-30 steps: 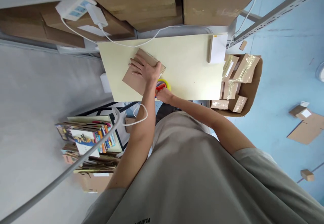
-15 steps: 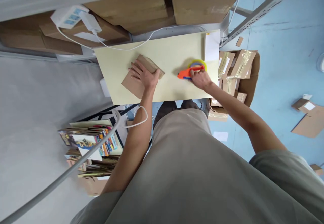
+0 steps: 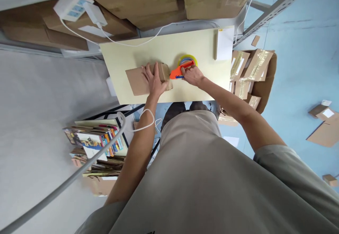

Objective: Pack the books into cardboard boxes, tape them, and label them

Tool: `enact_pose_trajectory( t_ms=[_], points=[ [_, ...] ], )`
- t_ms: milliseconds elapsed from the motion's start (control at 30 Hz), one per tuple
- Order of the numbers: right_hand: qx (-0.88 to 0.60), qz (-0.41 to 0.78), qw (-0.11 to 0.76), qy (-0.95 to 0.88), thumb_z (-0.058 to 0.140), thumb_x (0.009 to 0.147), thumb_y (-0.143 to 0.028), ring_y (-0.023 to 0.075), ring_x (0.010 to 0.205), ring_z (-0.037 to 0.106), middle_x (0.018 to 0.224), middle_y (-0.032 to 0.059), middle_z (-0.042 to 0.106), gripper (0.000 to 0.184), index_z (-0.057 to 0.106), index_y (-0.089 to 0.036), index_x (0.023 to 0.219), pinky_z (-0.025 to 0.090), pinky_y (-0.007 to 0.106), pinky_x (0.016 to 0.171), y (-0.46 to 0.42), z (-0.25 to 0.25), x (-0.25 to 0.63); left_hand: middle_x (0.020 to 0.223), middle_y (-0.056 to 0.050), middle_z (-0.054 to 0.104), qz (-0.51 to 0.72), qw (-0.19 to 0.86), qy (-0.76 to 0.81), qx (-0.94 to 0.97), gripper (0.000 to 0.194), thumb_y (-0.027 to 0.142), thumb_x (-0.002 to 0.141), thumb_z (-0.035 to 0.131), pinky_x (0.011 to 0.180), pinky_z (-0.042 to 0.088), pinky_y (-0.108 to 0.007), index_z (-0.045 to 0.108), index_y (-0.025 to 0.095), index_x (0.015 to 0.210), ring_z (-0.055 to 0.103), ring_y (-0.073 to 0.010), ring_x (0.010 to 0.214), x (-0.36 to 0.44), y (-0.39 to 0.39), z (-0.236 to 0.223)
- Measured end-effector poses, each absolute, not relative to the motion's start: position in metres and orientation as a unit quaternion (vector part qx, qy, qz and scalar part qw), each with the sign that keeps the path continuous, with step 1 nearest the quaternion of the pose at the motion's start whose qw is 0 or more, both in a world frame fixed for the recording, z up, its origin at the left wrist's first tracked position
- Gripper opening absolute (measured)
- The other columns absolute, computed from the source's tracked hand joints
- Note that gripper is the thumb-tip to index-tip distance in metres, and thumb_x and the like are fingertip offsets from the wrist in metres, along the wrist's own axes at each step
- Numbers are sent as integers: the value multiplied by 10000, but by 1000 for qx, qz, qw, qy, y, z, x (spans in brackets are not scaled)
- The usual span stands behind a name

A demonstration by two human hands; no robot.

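A small cardboard box lies on the pale tabletop, with a flat cardboard flap spreading out to its left. My left hand grips the box from above, fingers over its top and thumb along the near side. In my right hand is an orange tape dispenser, carrying a yellow-rimmed roll of tape. The dispenser's front end meets the right end of the box; whether tape sticks there is too small to see.
A white box stands at the table's back right corner. White cables run along the back edge from a power strip. Right of the table, a large carton holds several taped boxes. Books are stacked lower left.
My right hand has brought the tape dispenser leftward to the box. Under my left hand the box has turned, so its right end now faces the dispenser.
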State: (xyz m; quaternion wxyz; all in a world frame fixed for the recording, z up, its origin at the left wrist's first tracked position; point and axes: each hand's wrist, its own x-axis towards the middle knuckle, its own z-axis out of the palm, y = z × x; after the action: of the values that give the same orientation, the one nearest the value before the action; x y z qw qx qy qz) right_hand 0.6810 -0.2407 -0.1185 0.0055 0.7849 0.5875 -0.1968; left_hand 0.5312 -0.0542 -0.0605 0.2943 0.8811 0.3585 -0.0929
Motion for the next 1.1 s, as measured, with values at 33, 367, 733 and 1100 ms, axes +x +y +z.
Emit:
enact_pose_trajectory(
  t_ms=[33,367,733,1100],
  points=[
    [776,-216,15,592,403,1177,-329,376,1130,836,1199,285,853,586,537,90,1564,623,501,1039,-237,-114,678,1945,-180,255,-97,297,352,882,1073,388,810,905,1474,-75,-687,464,249,1779,-51,-452,1853,528,-56,-60],
    [687,-272,62,671,392,1189,-262,354,1230,806,1338,281,828,534,526,64,1591,507,508,1198,-253,-108,680,1918,-151,316,-104,317,326,885,860,270,785,822,1492,-77,-634,615,246,1620,-11,-392,1865,501,-63,-55],
    [739,-249,21,626,443,1192,-491,403,1246,791,1243,290,838,716,530,109,1574,543,573,1178,-254,-127,731,1908,-183,323,-106,306,316,892,892,218,753,814,1493,-53,-646,617,228,1623,0,-416,1861,500,-68,-58],
    [744,-269,81,606,484,1180,-407,379,1244,807,1319,326,819,682,457,110,1625,548,520,1188,-244,-101,714,1887,-260,330,-79,264,342,898,900,241,784,953,1493,-55,-657,597,174,1608,3,-425,1861,508,-84,-65]
  ],
)
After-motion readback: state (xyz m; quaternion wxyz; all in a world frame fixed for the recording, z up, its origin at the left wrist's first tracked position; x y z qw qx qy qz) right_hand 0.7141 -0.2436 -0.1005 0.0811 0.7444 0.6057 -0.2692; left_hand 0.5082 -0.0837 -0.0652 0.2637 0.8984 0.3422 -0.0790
